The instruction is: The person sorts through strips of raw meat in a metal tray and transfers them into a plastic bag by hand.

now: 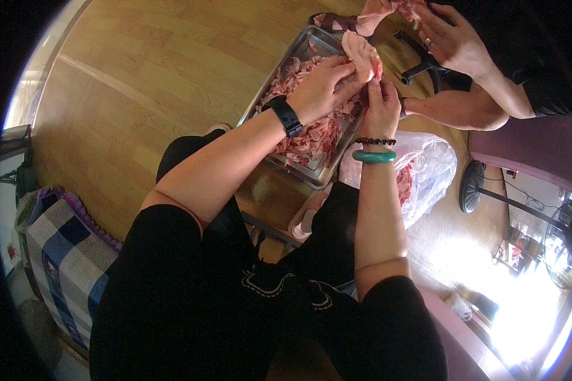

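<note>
Both my hands grip one strip of pale, fatty raw meat [361, 52] above a metal tray. My left hand [321, 85], with a black watch at the wrist, holds the strip from its left side. At the lower, redder end, the fingers of my right hand [381, 105] pinch it; a green bangle and a beaded bracelet circle that wrist. Below lies the rectangular metal tray [320, 179], with a heap of raw meat pieces [314, 135] in it. My hands and left wrist hide part of the heap.
Across the tray, another person's hand [450, 45] holds raw meat [407, 10]. A clear plastic bag [434, 159] with more meat stands right of the tray. A black swivel base [431, 69] and a pedestal fan [472, 188] stand further right. A checked cloth [71, 252] lies at left.
</note>
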`<state>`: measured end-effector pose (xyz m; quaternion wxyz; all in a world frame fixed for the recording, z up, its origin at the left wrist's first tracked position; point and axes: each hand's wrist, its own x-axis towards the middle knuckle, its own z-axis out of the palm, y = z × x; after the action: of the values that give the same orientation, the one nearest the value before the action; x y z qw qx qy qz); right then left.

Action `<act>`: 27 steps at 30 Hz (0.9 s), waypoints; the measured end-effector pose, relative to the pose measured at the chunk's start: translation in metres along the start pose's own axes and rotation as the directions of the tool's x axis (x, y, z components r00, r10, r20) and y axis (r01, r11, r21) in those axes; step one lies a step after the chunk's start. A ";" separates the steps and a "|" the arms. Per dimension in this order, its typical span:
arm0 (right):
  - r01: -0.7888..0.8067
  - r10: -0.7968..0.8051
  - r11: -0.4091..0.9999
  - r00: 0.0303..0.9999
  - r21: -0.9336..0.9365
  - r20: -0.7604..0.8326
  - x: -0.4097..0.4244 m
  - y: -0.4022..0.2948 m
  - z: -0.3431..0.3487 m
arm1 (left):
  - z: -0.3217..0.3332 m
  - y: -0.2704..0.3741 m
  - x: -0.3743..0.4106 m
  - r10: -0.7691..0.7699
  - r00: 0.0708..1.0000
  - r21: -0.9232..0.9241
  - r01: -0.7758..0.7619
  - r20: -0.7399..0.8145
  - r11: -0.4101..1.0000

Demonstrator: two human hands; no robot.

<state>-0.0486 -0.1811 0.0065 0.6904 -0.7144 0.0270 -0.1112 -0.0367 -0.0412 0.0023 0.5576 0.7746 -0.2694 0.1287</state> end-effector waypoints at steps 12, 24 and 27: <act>-0.076 0.065 0.989 0.994 0.126 0.085 -0.003 -0.009 0.001 | -0.016 0.004 0.006 -0.373 0.880 -0.573 0.475 0.294 0.669; 0.232 -0.267 0.851 0.964 -0.471 -0.009 -0.013 -0.028 0.013 | -0.016 0.013 0.005 -0.534 0.841 -0.341 0.530 0.090 0.776; 0.334 -0.346 0.745 0.934 -0.578 0.095 -0.016 -0.031 0.019 | -0.019 0.010 0.005 -0.405 0.914 -0.334 0.380 -0.006 0.863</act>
<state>-0.0639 -0.1578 0.0351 0.4045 -0.8834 -0.0642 -0.2278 -0.0361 -0.0272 0.0196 0.7019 0.7049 -0.1022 -0.0047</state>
